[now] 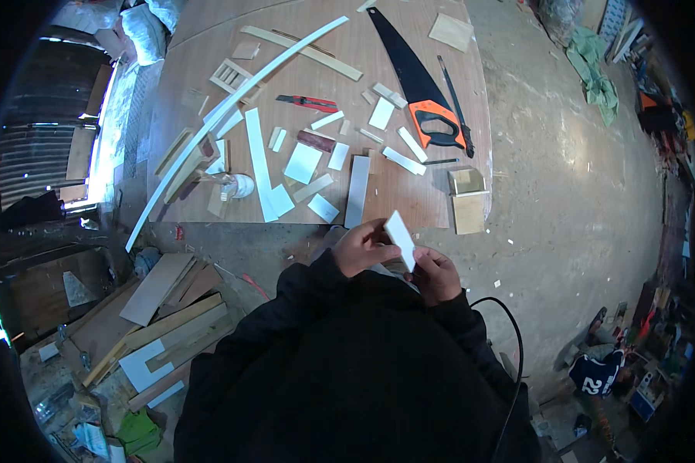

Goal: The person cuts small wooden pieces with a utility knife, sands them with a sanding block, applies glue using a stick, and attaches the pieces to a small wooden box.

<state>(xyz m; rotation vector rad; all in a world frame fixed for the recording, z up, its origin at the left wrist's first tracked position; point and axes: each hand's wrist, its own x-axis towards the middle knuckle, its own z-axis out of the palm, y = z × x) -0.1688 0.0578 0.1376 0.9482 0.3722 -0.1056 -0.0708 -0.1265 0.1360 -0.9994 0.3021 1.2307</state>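
Both hands are up close to the chest, working the same piece: the left hand (361,247) pinches the upper end of a small white panel (400,238), fingers curled over its edge, while the right hand (434,274) grips its lower end from below, fist closed around it. The panel sits tilted between them, just off the near edge of the plywood sheet (409,197) on the floor. On that sheet, straight ahead, a long white strip (357,190) lies upright, with loose white offcuts (303,163) scattered around it. Further back, the handsaw (415,77) with its orange handle lies diagonally, and a red cutter (307,102) rests to its left. A long curved white strip (232,108) sweeps across the left side of the sheet. To the right of the hands, a small open wooden box (468,191) sits at the sheet's corner. A black cable (513,332) loops by the right sleeve.
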